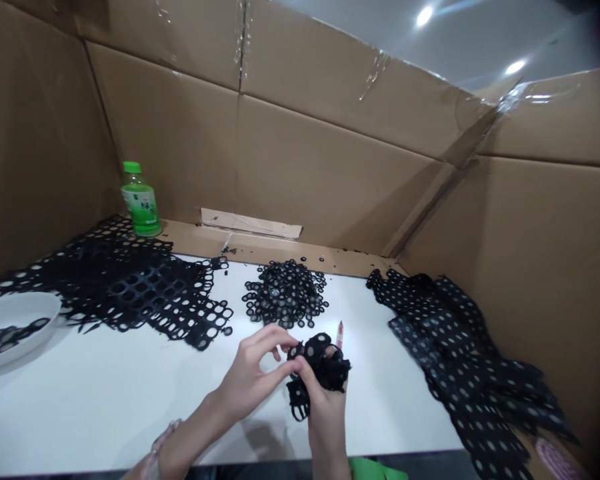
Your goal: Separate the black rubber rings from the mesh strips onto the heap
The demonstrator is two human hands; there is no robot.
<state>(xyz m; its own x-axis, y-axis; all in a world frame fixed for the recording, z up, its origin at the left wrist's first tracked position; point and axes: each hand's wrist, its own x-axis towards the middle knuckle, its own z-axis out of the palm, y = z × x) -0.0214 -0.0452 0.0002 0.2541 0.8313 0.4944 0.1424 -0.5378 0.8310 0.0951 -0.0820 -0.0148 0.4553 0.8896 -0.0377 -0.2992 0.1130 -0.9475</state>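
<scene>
My left hand (pixel 253 373) comes in from the lower left, and its fingertips pinch the edge of a crumpled piece of black perforated sheet (pixel 320 363). My right hand (pixel 325 417) grips the same piece from below. A small tool with a red handle and a pale tip (pixel 339 335) sticks up behind the black piece, apparently held in my right hand. Its lower part is hidden. A heap of small black rings (pixel 285 293) lies on the white table (pixel 105 400) just beyond my hands.
Black punched lattice sheets (pixel 125 280) lie at the left, and a long dotted black sheet (pixel 460 360) drapes at the right. A white dish (pixel 15 327) holding black pieces sits at the left edge. A green-capped bottle (pixel 141 200) stands at the back. Cardboard walls (pixel 330 153) surround the table.
</scene>
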